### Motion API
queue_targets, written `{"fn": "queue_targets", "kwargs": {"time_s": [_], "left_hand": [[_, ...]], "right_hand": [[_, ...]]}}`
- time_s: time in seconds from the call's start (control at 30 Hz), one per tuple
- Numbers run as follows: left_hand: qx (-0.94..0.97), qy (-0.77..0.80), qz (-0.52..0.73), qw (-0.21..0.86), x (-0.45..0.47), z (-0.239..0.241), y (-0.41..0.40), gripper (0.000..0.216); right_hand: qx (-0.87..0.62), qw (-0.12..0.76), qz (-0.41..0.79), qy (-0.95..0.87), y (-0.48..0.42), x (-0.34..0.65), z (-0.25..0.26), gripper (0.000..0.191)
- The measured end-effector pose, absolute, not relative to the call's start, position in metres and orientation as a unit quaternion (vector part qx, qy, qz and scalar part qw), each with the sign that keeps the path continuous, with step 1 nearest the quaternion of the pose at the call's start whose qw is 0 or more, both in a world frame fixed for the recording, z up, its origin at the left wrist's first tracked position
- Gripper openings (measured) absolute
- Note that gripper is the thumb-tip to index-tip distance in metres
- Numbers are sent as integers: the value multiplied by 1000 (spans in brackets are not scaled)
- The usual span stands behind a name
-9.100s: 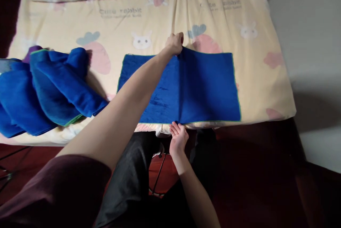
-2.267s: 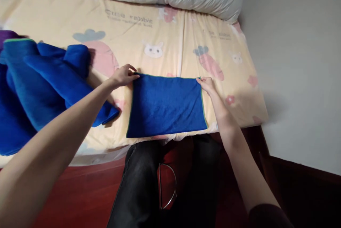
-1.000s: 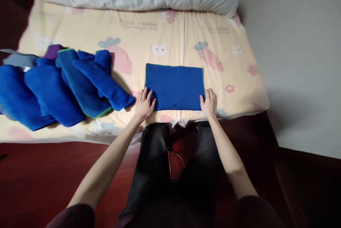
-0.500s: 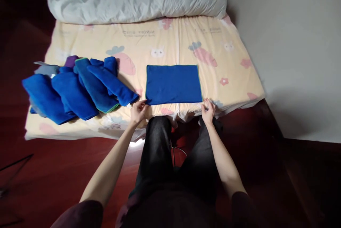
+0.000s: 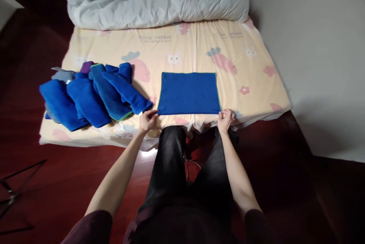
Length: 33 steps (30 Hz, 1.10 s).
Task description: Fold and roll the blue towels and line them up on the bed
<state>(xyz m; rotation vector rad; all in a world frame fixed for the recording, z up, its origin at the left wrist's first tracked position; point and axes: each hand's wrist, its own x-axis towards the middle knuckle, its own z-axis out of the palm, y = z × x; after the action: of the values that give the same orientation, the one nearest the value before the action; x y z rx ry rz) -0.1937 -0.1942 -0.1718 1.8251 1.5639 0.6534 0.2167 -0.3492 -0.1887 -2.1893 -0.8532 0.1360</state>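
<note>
A blue towel [image 5: 189,93] with thin green side edging lies flat on the bed in front of me. My left hand [image 5: 148,120] pinches its near left corner between thumb and fingers. At the near right corner, my right hand [image 5: 226,120] has the towel's edge in a similar pinch. The near edge runs straight between my two hands. Left of my left hand lies a heap of rolled or folded blue towels [image 5: 88,101], along with a purple cloth [image 5: 86,67] and a grey cloth [image 5: 63,74].
The bed [image 5: 251,84] has a cream sheet printed with carrots and rabbits. A bunched grey quilt [image 5: 159,6] lies across its far side. A pale wall [image 5: 316,61] stands at the right. Black metal legs [image 5: 11,198] show on the dark red floor at lower left.
My hands have drawn the towel's near edge slightly toward me and taut, with the near corners further apart. The whole view has shifted a little to the left.
</note>
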Motion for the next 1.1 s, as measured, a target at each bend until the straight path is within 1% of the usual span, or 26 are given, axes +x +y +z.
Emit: {"fn": "queue_targets", "kwargs": {"time_s": [0.17,0.3,0.37,0.43,0.5,0.57,0.63,0.7,0.77,0.87,0.97,1.1], "left_hand": [[735,569,229,291,-204,-166,-203,50],[767,521,212,310,-219,-165,-213,44],[791,488,223,294,-222,-161,-215,41],[816,460,237,259,-212,-149,-213,41],[834,437,243,233,-185,-132,-206,42],[854,406,237,224,-143,-116,-193,43],[865,390,232,214,-93,-109,-178,52],[865,398,215,216,-48,-114,-167,62],[856,424,186,230,-18,-130,-167,65],[844,453,162,237,-13,-161,-181,65],[851,450,171,211,-41,-180,-195,66],[838,484,165,191,-84,-181,-197,72]], "right_hand": [[-868,380,34,-318,-356,211,-180,17],[-850,379,44,-362,-370,223,-173,16],[-849,371,32,-376,-374,227,-166,21],[-847,359,6,-391,-370,225,-155,34],[-830,350,-6,-433,-354,214,-139,46],[-798,338,11,-499,-326,194,-122,54],[-770,312,44,-556,-293,168,-108,58],[-750,272,80,-598,-263,142,-103,60],[-736,228,114,-627,-244,121,-110,60],[-738,180,155,-632,-242,109,-134,59],[-752,188,151,-613,-258,120,-157,62],[-762,203,128,-602,-272,162,-168,66]]}}
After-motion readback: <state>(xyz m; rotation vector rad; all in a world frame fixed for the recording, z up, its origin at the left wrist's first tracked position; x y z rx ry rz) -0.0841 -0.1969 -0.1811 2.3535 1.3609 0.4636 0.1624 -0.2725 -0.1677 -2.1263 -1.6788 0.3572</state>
